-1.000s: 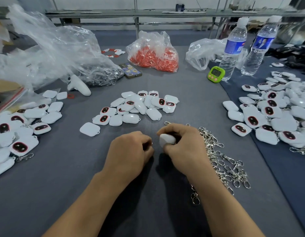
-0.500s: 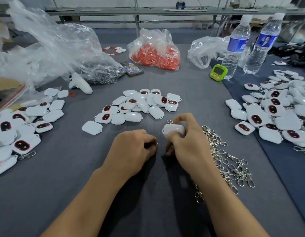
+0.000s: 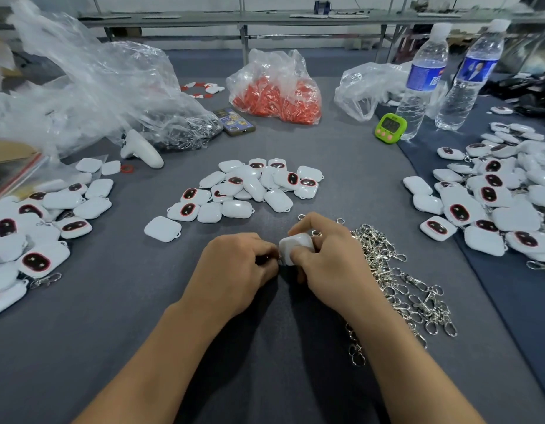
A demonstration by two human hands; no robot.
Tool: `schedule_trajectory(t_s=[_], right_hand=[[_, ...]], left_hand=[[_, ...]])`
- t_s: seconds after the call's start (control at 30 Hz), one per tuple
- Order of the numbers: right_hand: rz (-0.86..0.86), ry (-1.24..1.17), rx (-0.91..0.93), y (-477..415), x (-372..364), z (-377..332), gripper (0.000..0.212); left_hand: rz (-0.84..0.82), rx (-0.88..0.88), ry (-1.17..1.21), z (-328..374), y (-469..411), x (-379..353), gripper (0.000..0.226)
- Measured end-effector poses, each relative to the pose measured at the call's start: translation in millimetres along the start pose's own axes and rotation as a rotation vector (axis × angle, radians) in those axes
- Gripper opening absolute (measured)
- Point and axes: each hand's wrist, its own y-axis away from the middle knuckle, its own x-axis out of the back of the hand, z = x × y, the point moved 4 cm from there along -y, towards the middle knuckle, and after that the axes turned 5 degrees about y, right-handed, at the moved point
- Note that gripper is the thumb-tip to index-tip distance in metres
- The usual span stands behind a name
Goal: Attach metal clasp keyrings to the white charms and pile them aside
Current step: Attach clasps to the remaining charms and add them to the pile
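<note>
— Where the two grips meet, what is entered?
— Item 1: one white charm [image 3: 295,244], plain side up, pinched between thumb and fingers of the right grip [image 3: 332,270]. Location: just nearer than the middle pile of charms [image 3: 249,188], over the grey counter [image 3: 112,316].
— And the left grip [image 3: 240,270]?
— Fingers curled tight, touching the white charm at its left edge. Whether they pinch anything is hidden; cannot tell.
— Keyrings?
— Item 2: heap of metal keyrings [image 3: 396,280], loose and tangled, nearer than the middle pile and to its right, just beside the right wrist.
— Other charms?
— Item 3: left pile [image 3: 35,228], well to the left of the middle pile, at least one with a clasp attached. Item 4: right pile [image 3: 494,203], well to its right, on darker cloth.
— Sundries?
— Beyond the middle pile: bag of orange pieces [image 3: 277,93]; phone [image 3: 234,121], just left of that bag. Beyond and right: green timer [image 3: 391,128], with two water bottles [image 3: 424,78] just beside it.
</note>
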Motion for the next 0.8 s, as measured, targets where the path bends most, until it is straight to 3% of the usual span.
schedule_trajectory(t_s=[0.43, 0.8], right_hand=[[-0.026, -0.084, -0.062, 2.2, 0.8, -2.6, 0.021], [0.059, 0.07, -0.005, 6.8, -0.8, -7.7, 0.013]], left_hand=[[0.06, 0.05, -0.047, -0.3, 2.1, 0.6, 0.004], [0.034, 0.145, -0.042, -3.2, 0.5, 0.4, 0.006]])
